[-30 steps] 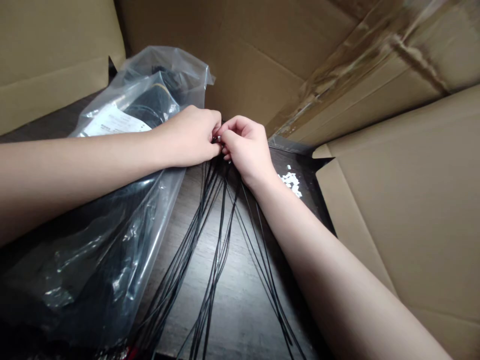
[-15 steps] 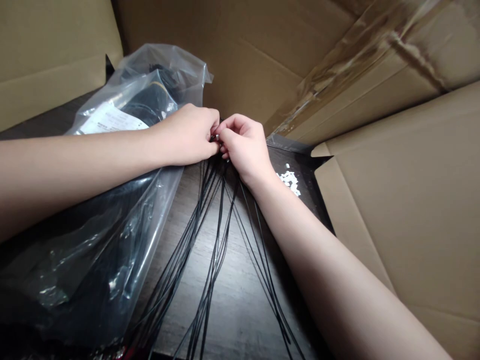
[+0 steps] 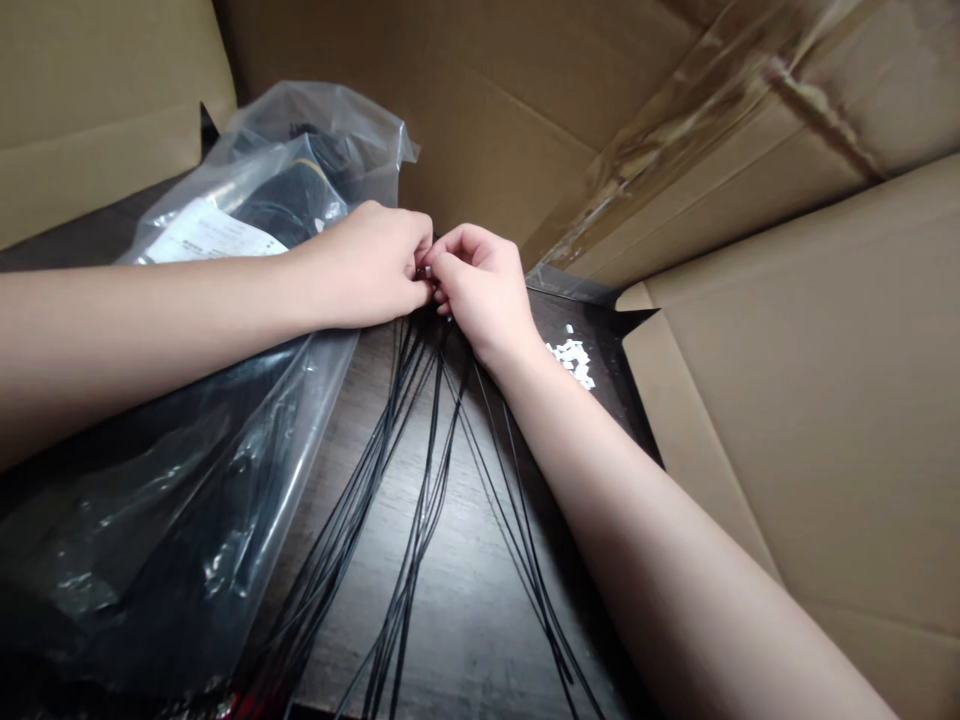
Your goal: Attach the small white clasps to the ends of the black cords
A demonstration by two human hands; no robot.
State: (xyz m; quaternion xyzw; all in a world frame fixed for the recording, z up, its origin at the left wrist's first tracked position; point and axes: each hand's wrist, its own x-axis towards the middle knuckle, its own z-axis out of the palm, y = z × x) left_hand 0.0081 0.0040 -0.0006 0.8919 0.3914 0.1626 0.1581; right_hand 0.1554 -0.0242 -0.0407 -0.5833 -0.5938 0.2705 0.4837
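Note:
Thin black wires [image 3: 431, 480] fan out in loose bunches from beneath my two hands toward the front of the dark table. My left hand [image 3: 379, 262] is closed, thumb against curled fingers, on the wires' far ends. Close against it, my right hand [image 3: 489, 290] pinches a tiny white piece at the wire tips. Fingers cover most of that spot, so whether the piece sits on a wire cannot be made out. Behind my right wrist lies a small pile of white pieces [image 3: 573, 362].
A clear plastic bag [image 3: 311, 440] holding dark contents lies under my left forearm, with a white printed label [image 3: 214, 232] near its top. Cardboard walls [image 3: 810, 390] stand around the back and right of the wood-grain table [image 3: 465, 620].
The whole view has shifted slightly, so everything appears a little farther left. Both hands keep nearly the same pinch at the wire ends.

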